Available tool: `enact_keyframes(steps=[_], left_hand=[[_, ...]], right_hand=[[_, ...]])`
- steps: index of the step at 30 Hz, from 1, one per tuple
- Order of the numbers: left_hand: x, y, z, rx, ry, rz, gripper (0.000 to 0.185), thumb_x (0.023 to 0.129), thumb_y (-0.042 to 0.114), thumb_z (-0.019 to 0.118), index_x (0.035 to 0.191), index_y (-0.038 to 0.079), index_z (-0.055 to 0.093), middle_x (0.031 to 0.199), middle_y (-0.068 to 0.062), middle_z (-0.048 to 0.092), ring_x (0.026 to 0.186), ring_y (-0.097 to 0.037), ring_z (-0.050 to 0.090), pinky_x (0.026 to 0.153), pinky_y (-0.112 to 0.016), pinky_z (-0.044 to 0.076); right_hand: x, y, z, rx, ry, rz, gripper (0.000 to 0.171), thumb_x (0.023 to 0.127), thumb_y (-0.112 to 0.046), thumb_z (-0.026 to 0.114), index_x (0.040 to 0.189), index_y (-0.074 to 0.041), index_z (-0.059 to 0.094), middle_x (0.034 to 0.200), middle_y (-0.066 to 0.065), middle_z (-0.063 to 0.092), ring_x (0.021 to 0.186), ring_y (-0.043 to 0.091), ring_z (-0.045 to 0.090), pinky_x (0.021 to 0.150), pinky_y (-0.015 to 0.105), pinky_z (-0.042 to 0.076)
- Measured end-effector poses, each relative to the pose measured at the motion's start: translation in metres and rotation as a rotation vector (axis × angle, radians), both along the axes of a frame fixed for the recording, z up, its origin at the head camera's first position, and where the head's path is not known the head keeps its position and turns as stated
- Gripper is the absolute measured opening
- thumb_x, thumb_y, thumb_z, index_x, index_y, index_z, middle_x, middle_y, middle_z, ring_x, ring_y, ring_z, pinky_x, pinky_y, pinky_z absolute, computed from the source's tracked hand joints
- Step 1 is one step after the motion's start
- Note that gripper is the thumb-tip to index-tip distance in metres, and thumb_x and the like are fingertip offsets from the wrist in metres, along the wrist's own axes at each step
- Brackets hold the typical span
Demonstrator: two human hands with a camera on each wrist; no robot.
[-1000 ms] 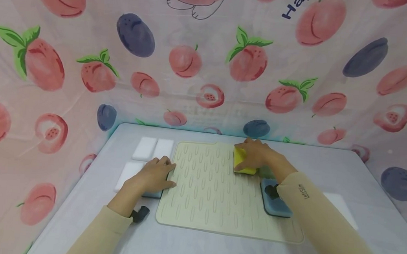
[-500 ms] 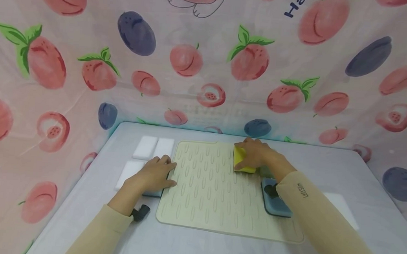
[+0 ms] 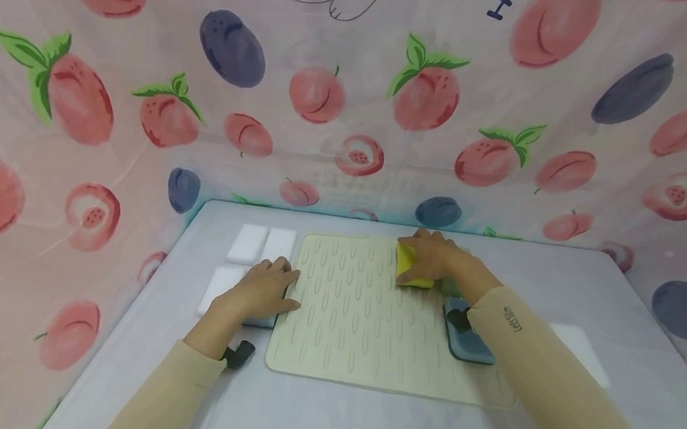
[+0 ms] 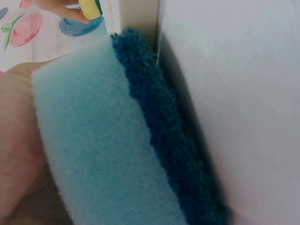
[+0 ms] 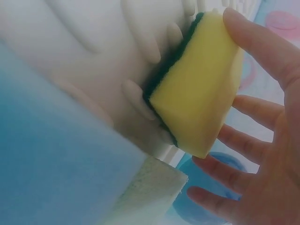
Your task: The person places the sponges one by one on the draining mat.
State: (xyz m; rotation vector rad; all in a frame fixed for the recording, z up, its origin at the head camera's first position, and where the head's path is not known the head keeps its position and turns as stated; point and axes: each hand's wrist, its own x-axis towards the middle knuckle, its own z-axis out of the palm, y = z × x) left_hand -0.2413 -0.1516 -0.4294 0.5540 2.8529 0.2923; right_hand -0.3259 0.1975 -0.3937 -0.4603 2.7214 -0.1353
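A yellow sponge [image 3: 410, 262] with a dark green scouring side [image 5: 171, 65] lies scouring side down on a cream ridged mat [image 3: 334, 347]. My right hand [image 3: 433, 255] grips it between thumb and fingers near the mat's far edge. At the mat's left edge rests my left hand [image 3: 263, 290], fingers spread, thumb and forefinger reaching over the edge. Beneath that palm is a light blue sponge [image 4: 103, 131] with a dark teal scouring side, mostly hidden by the hand in the head view.
On the mat's right part lie a blue sponge [image 3: 469, 343] and a pale green one [image 3: 449, 288], partly behind my right arm. White rectangular blocks [image 3: 248, 244] lie left of the mat; another white block [image 3: 579, 350] lies to the right. A fruit-print cloth [image 3: 351, 109] hangs behind the table.
The head view has tilted down a little, so the scene sits slightly higher. Both hands and the yellow sponge stay in about the same place on the mat.
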Motion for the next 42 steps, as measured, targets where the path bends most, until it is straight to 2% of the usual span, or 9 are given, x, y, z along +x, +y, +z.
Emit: enact_keyframes(steps=[9, 21, 30, 36, 42], left_hand=[[0.000, 0.000, 0.001, 0.007, 0.005, -0.010, 0.071, 0.095, 0.041, 0.074, 0.152, 0.004, 0.051, 0.142, -0.014, 0.052, 0.118, -0.031, 0.049, 0.108, -0.049, 0.042], [-0.001, 0.000, 0.002, 0.009, 0.003, -0.002, 0.071, 0.095, 0.041, 0.074, 0.152, 0.006, 0.051, 0.141, -0.013, 0.052, 0.117, -0.031, 0.048, 0.108, -0.050, 0.042], [-0.001, 0.000, 0.001, -0.007, 0.006, -0.015, 0.071, 0.095, 0.042, 0.074, 0.152, 0.005, 0.052, 0.141, -0.013, 0.052, 0.117, -0.031, 0.049, 0.109, -0.051, 0.042], [-0.002, -0.001, -0.001, -0.008, 0.014, -0.019, 0.070, 0.095, 0.041, 0.074, 0.151, 0.005, 0.052, 0.141, -0.013, 0.053, 0.117, -0.032, 0.049, 0.107, -0.051, 0.043], [-0.002, -0.003, -0.004, -0.011, 0.012, -0.018, 0.071, 0.096, 0.042, 0.073, 0.153, 0.005, 0.051, 0.141, -0.013, 0.052, 0.117, -0.031, 0.048, 0.107, -0.049, 0.043]], right_hand=[[0.000, 0.001, 0.003, 0.004, 0.006, 0.010, 0.102, 0.083, -0.061, 0.080, 0.164, -0.021, 0.031, 0.164, 0.019, 0.031, 0.147, 0.049, 0.031, 0.115, 0.072, 0.029], [0.004, 0.000, 0.013, -0.007, 0.003, 0.015, 0.101, 0.084, -0.057, 0.081, 0.164, -0.019, 0.033, 0.164, 0.020, 0.030, 0.148, 0.052, 0.029, 0.117, 0.074, 0.024], [0.008, 0.006, 0.017, -0.014, 0.033, -0.011, 0.096, 0.085, -0.056, 0.080, 0.163, -0.020, 0.036, 0.162, 0.019, 0.035, 0.149, 0.048, 0.032, 0.116, 0.074, 0.028], [0.015, 0.012, 0.021, -0.036, 0.054, -0.023, 0.090, 0.087, -0.054, 0.079, 0.161, -0.021, 0.039, 0.159, 0.019, 0.039, 0.145, 0.046, 0.037, 0.114, 0.071, 0.034], [0.022, 0.022, 0.024, -0.052, 0.085, -0.024, 0.086, 0.089, -0.048, 0.078, 0.161, -0.019, 0.040, 0.159, 0.019, 0.040, 0.145, 0.046, 0.037, 0.113, 0.072, 0.034]])
